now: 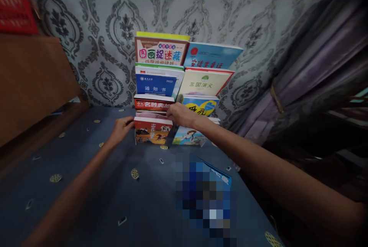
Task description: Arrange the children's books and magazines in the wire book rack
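Children's books stand in stepped rows, in two columns, in a book rack whose frame is mostly hidden. My left hand (123, 127) is closed, its fingertips at the left edge of the lower left row. From the other side, my right hand (181, 114) curls its fingers at the right edge of a pinkish book (153, 115), mostly hidden behind the red-brown front book (153, 131). Just behind it is a red book (152, 104) with white lettering. Beside my right hand are a blue and yellow book (201, 105) and a book with a painted figure (189, 136).
A dark blue patterned cloth (94, 185) covers the surface. On it, in front of the rack, lies a blue item (215, 174), largely blurred out. Patterned wallpaper (123, 13) rises behind. A wooden cabinet (34, 86) stands left, and a tied curtain (264, 97) hangs right.
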### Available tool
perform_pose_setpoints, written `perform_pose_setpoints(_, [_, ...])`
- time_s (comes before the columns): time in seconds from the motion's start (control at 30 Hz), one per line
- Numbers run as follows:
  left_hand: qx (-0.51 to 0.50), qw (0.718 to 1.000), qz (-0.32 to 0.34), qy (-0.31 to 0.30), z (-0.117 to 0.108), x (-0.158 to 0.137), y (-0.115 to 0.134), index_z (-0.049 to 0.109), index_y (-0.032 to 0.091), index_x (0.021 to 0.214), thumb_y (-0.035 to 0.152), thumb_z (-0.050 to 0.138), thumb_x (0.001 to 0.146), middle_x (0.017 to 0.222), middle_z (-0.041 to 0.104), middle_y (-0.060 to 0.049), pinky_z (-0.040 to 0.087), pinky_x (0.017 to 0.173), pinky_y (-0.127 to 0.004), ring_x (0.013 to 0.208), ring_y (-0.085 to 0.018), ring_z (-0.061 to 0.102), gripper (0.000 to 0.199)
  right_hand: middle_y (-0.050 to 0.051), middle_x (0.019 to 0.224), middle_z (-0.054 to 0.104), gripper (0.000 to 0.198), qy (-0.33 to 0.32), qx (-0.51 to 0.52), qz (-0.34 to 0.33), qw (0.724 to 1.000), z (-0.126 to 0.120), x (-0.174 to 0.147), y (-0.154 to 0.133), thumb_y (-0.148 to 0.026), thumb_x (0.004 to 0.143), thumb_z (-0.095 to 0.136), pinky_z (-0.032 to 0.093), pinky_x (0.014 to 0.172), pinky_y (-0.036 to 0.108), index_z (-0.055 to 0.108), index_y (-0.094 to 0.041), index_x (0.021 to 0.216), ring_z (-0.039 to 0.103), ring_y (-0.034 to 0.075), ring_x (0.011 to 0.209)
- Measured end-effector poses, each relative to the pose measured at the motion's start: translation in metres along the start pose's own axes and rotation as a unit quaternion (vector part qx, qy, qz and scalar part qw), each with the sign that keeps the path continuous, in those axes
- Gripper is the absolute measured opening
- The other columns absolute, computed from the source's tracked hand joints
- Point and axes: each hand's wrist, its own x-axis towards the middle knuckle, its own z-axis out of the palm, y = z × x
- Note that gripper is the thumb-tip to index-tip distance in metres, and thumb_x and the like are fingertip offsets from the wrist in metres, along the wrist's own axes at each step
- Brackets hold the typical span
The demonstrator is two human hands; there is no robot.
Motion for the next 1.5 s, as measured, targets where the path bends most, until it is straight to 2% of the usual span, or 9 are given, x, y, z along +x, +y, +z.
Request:
perform_pose_setpoints(0.27, [0.043, 0.998, 0.019, -0.032, -0.005, 0.0, 0.006, 0.068, 0.017, 0.077, 0.038, 0.051, 0.085, 0.068, 0.067, 0.0, 0.046, 0.062, -0.023, 0.066, -0.015, 0.062, 0.027, 0.009, 0.074, 0.074, 0.027, -0.027, 0.026, 0.003, 0.999, -0.012, -0.004, -0.005, -0.002, 0.087, 0.054, 0.044, 0.069, 0.023, 0.079, -0.01, 0.092, 0.069, 0.017, 0.073])
perform_pose_setpoints(0.37, [0.044, 0.998, 0.022, -0.04, -0.007, 0.0, 0.009, 0.066, 0.017, 0.075, 0.038, 0.052, 0.085, 0.069, 0.067, 0.0, 0.046, 0.062, -0.024, 0.067, -0.015, 0.062, 0.027, 0.01, 0.079, 0.076, 0.027, -0.017, 0.005, -0.001, 1.0, -0.013, -0.005, -0.004, -0.003, 0.085, 0.055, 0.044, 0.071, 0.024, 0.079, -0.011, 0.093, 0.07, 0.019, 0.079])
perform_pose_setpoints(0.5, [0.018, 0.999, 0.001, -0.041, -0.007, 0.0, 0.009, 0.067, 0.018, 0.075, 0.04, 0.054, 0.083, 0.068, 0.067, 0.0, 0.048, 0.063, -0.024, 0.068, -0.016, 0.063, 0.027, 0.012, 0.091, 0.078, 0.029, -0.015, -0.025, -0.007, 1.0, -0.011, -0.004, -0.005, -0.004, 0.085, 0.055, 0.043, 0.075, 0.024, 0.08, -0.011, 0.098, 0.07, 0.021, 0.091])
perform_pose_setpoints(0.67, [-0.044, 0.998, -0.03, -0.019, -0.007, -0.004, 0.009, 0.068, 0.018, 0.081, 0.043, 0.062, 0.077, 0.072, 0.071, -0.001, 0.051, 0.061, -0.024, 0.068, -0.017, 0.067, 0.026, 0.012, 0.096, 0.078, 0.028, -0.002, -0.019, -0.007, 1.0, -0.01, -0.009, -0.007, -0.009, 0.09, 0.053, 0.043, 0.076, 0.024, 0.079, -0.012, 0.097, 0.069, 0.021, 0.094])
perform_pose_setpoints(0.83, [-0.079, 0.996, -0.042, -0.014, -0.008, -0.007, 0.009, 0.071, 0.016, 0.095, 0.048, 0.062, 0.08, 0.081, 0.075, -0.005, 0.053, 0.061, -0.025, 0.07, -0.018, 0.07, 0.036, 0.01, 0.096, 0.077, 0.031, 0.056, 0.024, 0.019, 0.998, -0.005, -0.012, -0.006, -0.011, 0.095, 0.048, 0.044, 0.075, 0.025, 0.075, -0.016, 0.11, 0.069, 0.02, 0.089])
perform_pose_setpoints(1.0, [-0.051, 0.998, -0.034, -0.011, -0.005, -0.001, 0.008, 0.073, 0.016, 0.085, 0.047, 0.059, 0.08, 0.072, 0.072, -0.002, 0.052, 0.058, -0.024, 0.064, -0.016, 0.065, 0.034, 0.013, 0.109, 0.076, 0.029, 0.056, 0.03, 0.029, 0.998, 0.004, -0.005, -0.006, -0.012, 0.093, 0.054, 0.046, 0.085, 0.027, 0.074, -0.014, 0.115, 0.068, 0.023, 0.104])
perform_pose_setpoints(1.2, [-0.008, 1.0, -0.015, -0.026, -0.006, 0.005, 0.009, 0.073, 0.017, 0.081, 0.042, 0.057, 0.081, 0.067, 0.066, 0.0, 0.047, 0.057, -0.023, 0.063, -0.014, 0.059, 0.03, 0.016, 0.11, 0.075, 0.028, 0.038, -0.008, 0.065, 0.997, 0.003, -0.003, -0.015, -0.015, 0.095, 0.051, 0.047, 0.082, 0.03, 0.076, -0.014, 0.109, 0.07, 0.027, 0.104])
perform_pose_setpoints(1.37, [0.063, 0.997, 0.049, 0.016, -0.012, 0.003, 0.012, 0.073, 0.017, 0.084, 0.038, 0.057, 0.082, 0.086, 0.069, -0.006, 0.05, 0.075, -0.027, 0.083, -0.018, 0.063, 0.027, 0.016, 0.109, 0.075, 0.028, 0.046, -0.031, 0.077, 0.995, -0.001, -0.008, -0.021, -0.02, 0.096, 0.051, 0.047, 0.076, 0.032, 0.075, -0.019, 0.11, 0.07, 0.03, 0.102])
perform_pose_setpoints(1.5, [0.024, 0.999, 0.025, -0.023, -0.014, -0.003, 0.015, 0.072, 0.017, 0.094, 0.038, 0.054, 0.086, 0.094, 0.072, -0.005, 0.051, 0.084, -0.029, 0.091, -0.02, 0.065, 0.029, 0.014, 0.11, 0.075, 0.028, 0.052, -0.026, 0.077, 0.995, -0.002, -0.012, -0.024, -0.024, 0.098, 0.051, 0.046, 0.076, 0.032, 0.074, -0.022, 0.113, 0.069, 0.029, 0.103])
